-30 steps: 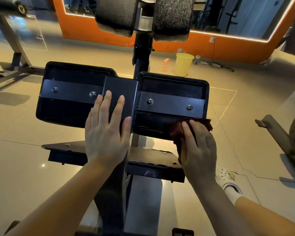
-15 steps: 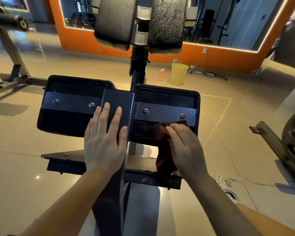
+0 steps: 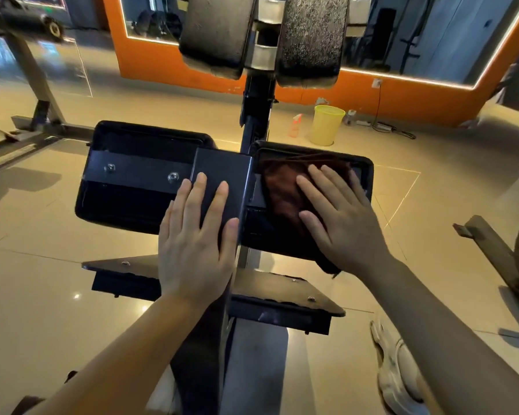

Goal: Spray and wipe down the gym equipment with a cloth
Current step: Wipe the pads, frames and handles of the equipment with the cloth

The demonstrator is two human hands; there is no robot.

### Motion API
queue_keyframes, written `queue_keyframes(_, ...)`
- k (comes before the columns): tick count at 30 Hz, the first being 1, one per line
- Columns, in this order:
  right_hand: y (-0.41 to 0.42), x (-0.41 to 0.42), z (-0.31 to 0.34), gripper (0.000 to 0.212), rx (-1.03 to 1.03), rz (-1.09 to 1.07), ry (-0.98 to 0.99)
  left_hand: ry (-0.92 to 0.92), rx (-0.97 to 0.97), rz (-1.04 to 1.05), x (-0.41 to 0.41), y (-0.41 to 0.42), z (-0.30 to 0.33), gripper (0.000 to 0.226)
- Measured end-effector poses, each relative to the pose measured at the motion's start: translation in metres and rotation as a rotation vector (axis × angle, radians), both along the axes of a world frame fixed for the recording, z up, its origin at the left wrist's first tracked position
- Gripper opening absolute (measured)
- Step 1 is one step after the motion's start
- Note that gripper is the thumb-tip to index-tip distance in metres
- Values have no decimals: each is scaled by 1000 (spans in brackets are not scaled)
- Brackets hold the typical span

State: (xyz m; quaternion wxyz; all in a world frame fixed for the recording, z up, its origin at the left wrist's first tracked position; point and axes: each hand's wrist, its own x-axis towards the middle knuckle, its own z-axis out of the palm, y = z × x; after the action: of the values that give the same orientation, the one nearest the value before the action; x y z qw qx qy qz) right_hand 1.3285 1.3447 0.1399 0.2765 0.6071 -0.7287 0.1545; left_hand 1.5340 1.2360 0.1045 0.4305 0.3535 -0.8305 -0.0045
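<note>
Gym floor, cloth (image 3: 283, 190) under flat right hand (image 3: 342, 223)

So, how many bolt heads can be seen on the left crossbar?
2: one bolt near the bar's left end, another bolt beside the left hand. The cloth may hide others.

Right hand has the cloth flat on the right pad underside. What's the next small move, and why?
Probably sweep the right hand and the dark red cloth toward the pad's near edge, then cross to the left pad. The cloth covers only the right pad, spread under flat fingers, while the left hand merely braces on the centre bracket; nothing is on the left pad.
</note>
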Motion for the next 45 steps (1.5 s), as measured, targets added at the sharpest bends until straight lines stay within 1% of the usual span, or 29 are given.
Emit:
queue_keyframes(4,26,-13,11,71,210,5,21,-3,-4,-7,2,0,-2,52)
queue_keyframes(7,25,-19,16,72,275,-7,110,-2,-9,-4,1,0,-3,52)
queue_keyframes(11,-17,4,8,64,168,-72,135,-6,-15,19,-1,1,-2,52)
queue_keyframes(15,-43,30,4,66,129,-78,83,-13,-15,15,1,2,-1,53)
queue_keyframes(19,-21,13,12,59,137,-18,164,-33,2,16,3,2,-1,53)
queue_keyframes(22,8,-5,14,52,96,-60,179,-35,10,18,2,3,0,54)
queue_keyframes(26,46,-21,9,51,53,-156,138,-28,13,16,0,4,0,55)
queue_keyframes(29,46,-19,12,54,54,-181,87,-8,8,9,-1,3,0,53)
queue_keyframes(31,28,-7,12,64,90,-188,30,7,15,1,-1,3,0,53)
queue_keyframes(33,4,7,6,76,148,-159,37,28,19,-9,0,3,-1,52)
queue_keyframes(34,-7,12,3,76,158,-137,64,40,23,-18,0,2,-2,51)
queue_keyframes(37,-20,18,-4,60,78,-84,65,95,49,-63,1,1,-2,50)
queue_keyframes(39,-19,20,-10,49,-73,-30,3,151,74,-97,1,0,-1,49)
queue_keyframes(40,-18,22,-13,46,-179,-14,-62,176,83,-112,0,1,-1,48)
queue_keyframes(41,-19,26,-14,44,-291,-16,-167,200,93,-129,1,2,-2,48)
queue_keyframes(43,-27,41,-7,41,-502,-32,-496,251,116,-168,2,3,-3,49)
queue_keyframes(44,-33,52,0,39,-561,-6,-692,273,135,-182,3,3,-2,51)
queue_keyframes(45,-39,62,9,34,-573,56,-877,288,151,-191,4,3,-2,52)
